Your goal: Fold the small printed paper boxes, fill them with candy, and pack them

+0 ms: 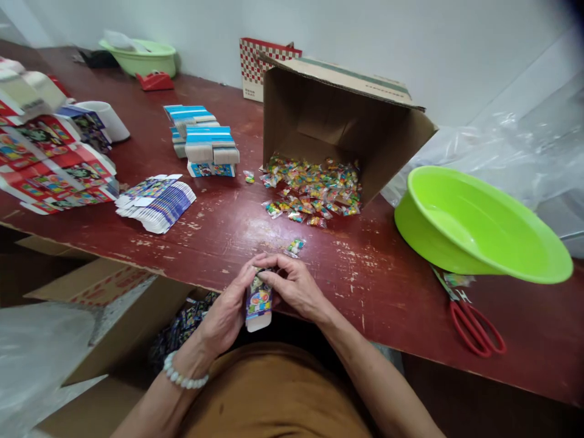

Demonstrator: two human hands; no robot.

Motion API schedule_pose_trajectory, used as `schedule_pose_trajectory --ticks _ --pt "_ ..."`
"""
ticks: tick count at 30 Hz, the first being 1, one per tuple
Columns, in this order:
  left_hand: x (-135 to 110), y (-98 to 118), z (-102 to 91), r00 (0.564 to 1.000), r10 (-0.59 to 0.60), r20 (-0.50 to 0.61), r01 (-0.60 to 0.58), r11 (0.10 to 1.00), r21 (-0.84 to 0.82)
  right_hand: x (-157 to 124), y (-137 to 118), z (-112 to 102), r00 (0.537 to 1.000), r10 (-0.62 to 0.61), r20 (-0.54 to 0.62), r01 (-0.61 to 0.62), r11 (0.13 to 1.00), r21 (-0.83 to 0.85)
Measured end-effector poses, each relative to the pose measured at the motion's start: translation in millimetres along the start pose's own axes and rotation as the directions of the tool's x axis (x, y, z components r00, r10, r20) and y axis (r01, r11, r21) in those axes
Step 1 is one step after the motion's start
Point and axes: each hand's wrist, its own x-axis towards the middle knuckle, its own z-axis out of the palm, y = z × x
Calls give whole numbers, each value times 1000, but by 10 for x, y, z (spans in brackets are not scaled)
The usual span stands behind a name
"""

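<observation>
Though sideways, carton point(337, 115) with candies point(314, 182).

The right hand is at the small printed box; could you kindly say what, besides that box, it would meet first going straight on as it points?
Most likely the left hand: the right hand points toward it across the small printed box, though whether they touch is hard to tell.

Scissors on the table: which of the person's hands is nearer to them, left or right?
Right. The right hand, on the small box, is left of the scissors; the left hand, also on the box, is farther left.
</observation>
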Motion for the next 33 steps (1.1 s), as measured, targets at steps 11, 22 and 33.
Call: schedule_pose_trajectory --ticks 11,22,33 --pt "143 259 -361 972 178 -152 -147 969 200 336 95 -752 950 -154 -272 -154 525 -837" --pt "281 328 -356 880 275 -388 -266 961 77 103 5 -171 949 52 -310 -31 997 73" --pt "54 31 -187 926 -181 330 140 980 143 52 -200 -90 938 -159 -307 38 930 -366"
